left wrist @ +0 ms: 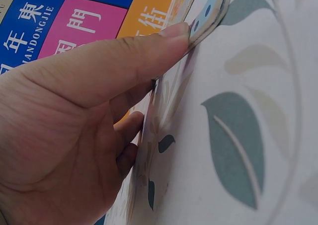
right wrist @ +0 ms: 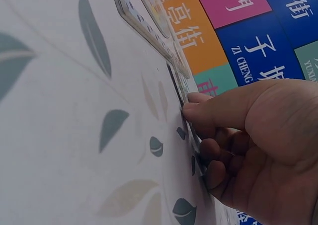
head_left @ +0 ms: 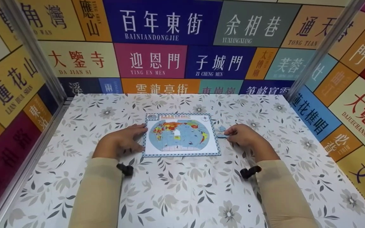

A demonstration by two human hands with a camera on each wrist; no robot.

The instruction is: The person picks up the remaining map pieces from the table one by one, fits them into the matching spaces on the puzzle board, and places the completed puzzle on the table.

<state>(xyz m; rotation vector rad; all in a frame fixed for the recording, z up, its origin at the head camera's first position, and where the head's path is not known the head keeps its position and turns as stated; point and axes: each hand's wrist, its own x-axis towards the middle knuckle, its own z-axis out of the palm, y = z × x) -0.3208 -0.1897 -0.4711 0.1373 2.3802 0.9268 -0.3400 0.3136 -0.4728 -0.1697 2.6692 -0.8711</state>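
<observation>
A world map jigsaw puzzle in a dotted blue frame (head_left: 182, 155) lies flat on the table, with a white gap in the middle of the map. My left hand (head_left: 120, 138) rests at the frame's left side, thumb and fingers spread along it; in the left wrist view the thumb touches the dotted corner (left wrist: 206, 14). Just right of the frame, my right hand (head_left: 246, 136) pinches a small flat bluish puzzle piece (head_left: 222, 136) between thumb and fingers. The right wrist view shows only a thin dark edge of that piece, mostly hidden by the fingertips (right wrist: 191, 111).
The table (head_left: 176, 196) has a white cover printed with leaves and flowers. Panels with colourful signs (head_left: 154, 60) stand at the back and both sides, with metal posts (head_left: 325, 47) at the corners. Black wrist straps (head_left: 250, 172) sit at the cuffs.
</observation>
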